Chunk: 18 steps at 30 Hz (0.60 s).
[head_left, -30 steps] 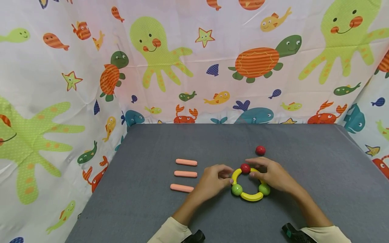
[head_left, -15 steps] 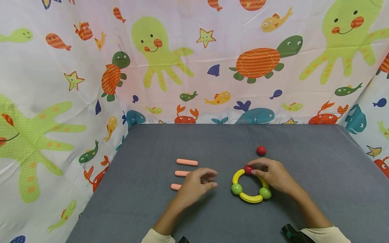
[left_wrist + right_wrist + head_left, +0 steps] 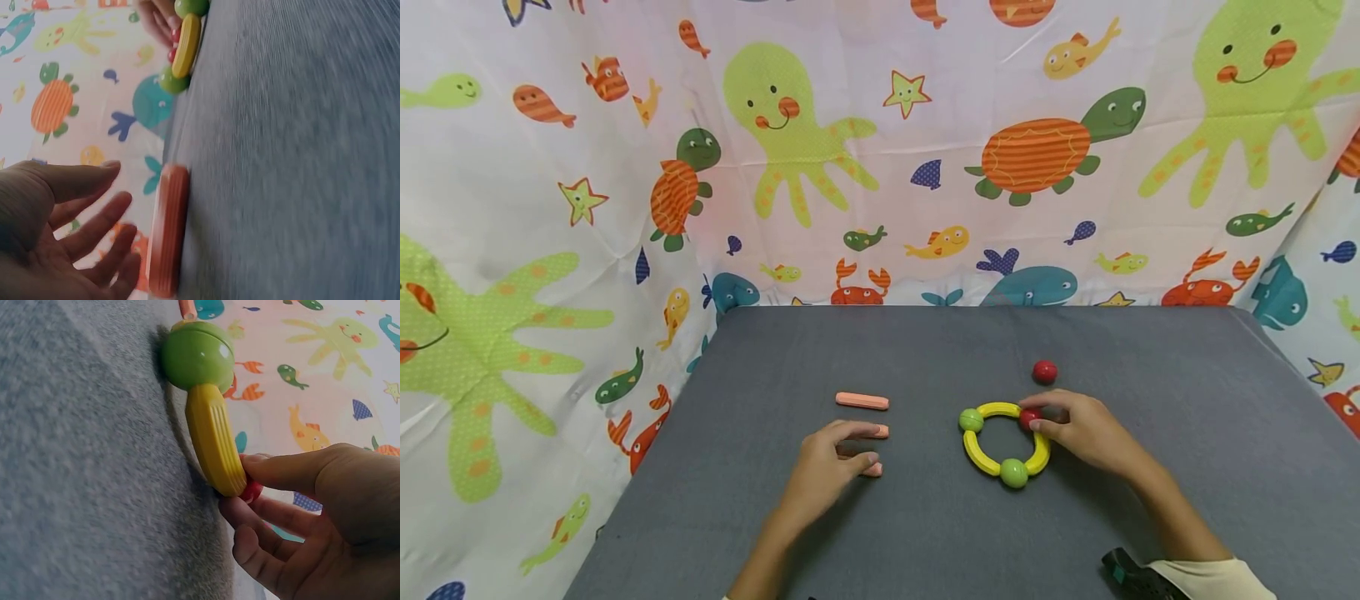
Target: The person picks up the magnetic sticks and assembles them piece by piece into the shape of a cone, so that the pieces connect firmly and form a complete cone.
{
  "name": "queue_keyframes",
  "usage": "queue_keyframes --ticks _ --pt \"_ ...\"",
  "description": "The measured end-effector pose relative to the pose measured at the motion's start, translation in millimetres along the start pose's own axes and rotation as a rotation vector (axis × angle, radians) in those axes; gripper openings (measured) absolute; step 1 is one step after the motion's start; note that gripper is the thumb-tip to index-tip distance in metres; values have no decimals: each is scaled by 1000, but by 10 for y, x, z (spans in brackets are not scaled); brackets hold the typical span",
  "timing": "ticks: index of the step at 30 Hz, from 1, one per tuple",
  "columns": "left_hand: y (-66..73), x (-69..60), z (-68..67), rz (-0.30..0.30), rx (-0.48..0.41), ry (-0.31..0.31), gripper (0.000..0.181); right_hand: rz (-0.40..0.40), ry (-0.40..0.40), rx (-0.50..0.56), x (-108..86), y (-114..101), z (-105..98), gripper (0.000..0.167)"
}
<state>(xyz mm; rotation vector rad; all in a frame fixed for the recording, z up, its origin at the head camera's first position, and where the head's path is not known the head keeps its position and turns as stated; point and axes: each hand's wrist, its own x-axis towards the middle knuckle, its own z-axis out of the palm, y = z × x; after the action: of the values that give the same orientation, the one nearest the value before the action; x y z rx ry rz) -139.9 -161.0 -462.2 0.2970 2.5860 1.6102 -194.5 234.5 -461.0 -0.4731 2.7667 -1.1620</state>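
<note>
A ring (image 3: pixel 980 455) of yellow curved pieces joined by two green balls (image 3: pixel 1013 473) and a red ball (image 3: pixel 1028 416) lies on the grey table. My right hand (image 3: pixel 1084 429) pinches the red ball between thumb and fingers; in the right wrist view, a yellow curved piece (image 3: pixel 215 440) and a green ball (image 3: pixel 199 356) stand before that hand. My left hand (image 3: pixel 822 468) hovers beside the salmon-coloured sticks, partly covering two of them. In the left wrist view its fingers are spread, apart from the nearest salmon stick (image 3: pixel 167 231).
A loose red ball (image 3: pixel 1044 372) sits behind the ring. The farthest salmon stick (image 3: pixel 862 401) lies uncovered beyond my left hand. A sea-animal patterned curtain (image 3: pixel 940 150) hangs along the back and sides of the grey table (image 3: pixel 925 350).
My left hand has left the ring and travelled left to the salmon sticks. The ring has turned clockwise, its red ball shifting right with my right hand.
</note>
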Motion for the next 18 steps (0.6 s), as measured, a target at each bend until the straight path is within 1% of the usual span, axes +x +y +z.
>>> queue_keyframes --ticks 4,7,13,18 --pt "-81 -46 -103 -52 120 52 30 43 -35 37 -8 2 -36 28" --pt "-137 -77 -158 -58 186 63 28 66 -58 60 -15 11 -58 29" --pt "-208 -123 -218 -40 240 55 27 87 -90 74 -19 40 -89 30" --pt "-219 -135 -238 -51 265 46 28 97 -108 86 -21 45 -103 31"
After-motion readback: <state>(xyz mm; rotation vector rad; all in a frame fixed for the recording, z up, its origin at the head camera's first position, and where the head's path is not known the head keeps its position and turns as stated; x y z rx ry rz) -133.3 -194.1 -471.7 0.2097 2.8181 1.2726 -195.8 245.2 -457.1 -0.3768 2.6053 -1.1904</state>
